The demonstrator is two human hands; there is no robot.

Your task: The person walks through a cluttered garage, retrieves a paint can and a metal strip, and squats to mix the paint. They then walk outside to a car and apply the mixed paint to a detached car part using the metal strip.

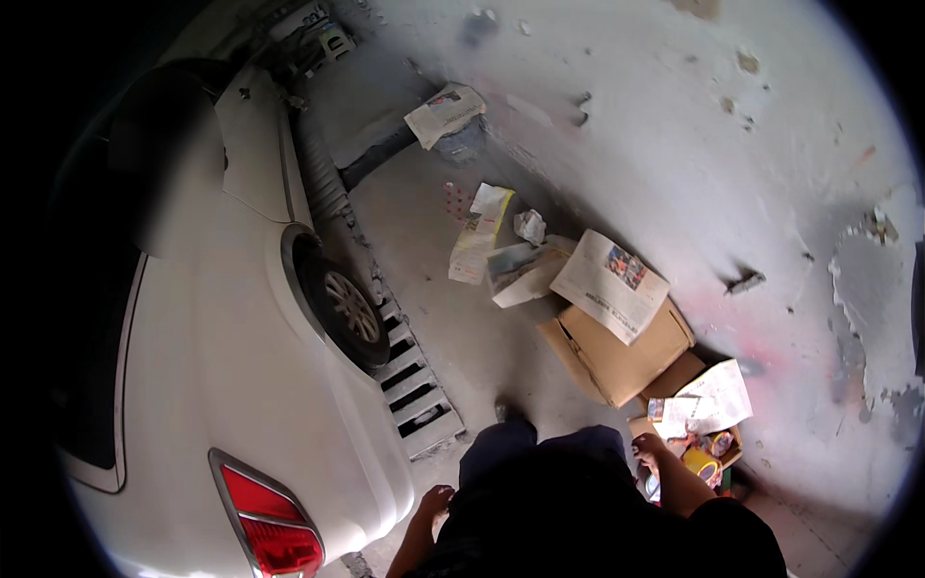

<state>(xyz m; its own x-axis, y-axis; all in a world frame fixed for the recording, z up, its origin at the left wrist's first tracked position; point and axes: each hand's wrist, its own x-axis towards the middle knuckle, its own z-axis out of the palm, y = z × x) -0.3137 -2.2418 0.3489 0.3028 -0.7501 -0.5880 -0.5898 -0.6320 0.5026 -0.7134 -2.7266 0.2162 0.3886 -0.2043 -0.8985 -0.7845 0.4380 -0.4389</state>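
My left hand (436, 501) hangs low beside the rear bumper of a white car (222, 318), its fingers loosely curled and partly turned from sight. Nothing shows in it. On the other side, my right hand (651, 451) hangs next to an open carton (737, 449) holding cans or rolls, among them a yellow-rimmed round one (703, 464). Its fingers are curled too, with nothing visible in them. Whether this hand touches the carton cannot be made out. Just ahead on the right lies a large cardboard box (626, 361) with a newspaper (609, 286) spread on top.
A slotted drain grate (414, 395) runs along the floor beside the car's wheel (349, 306). Loose paper (480, 231) and a crumpled ball (529, 226) lie ahead. Farther off, a newspaper (446, 114) covers a bucket (461, 144). A peeling wall (674, 144) borders the right side.
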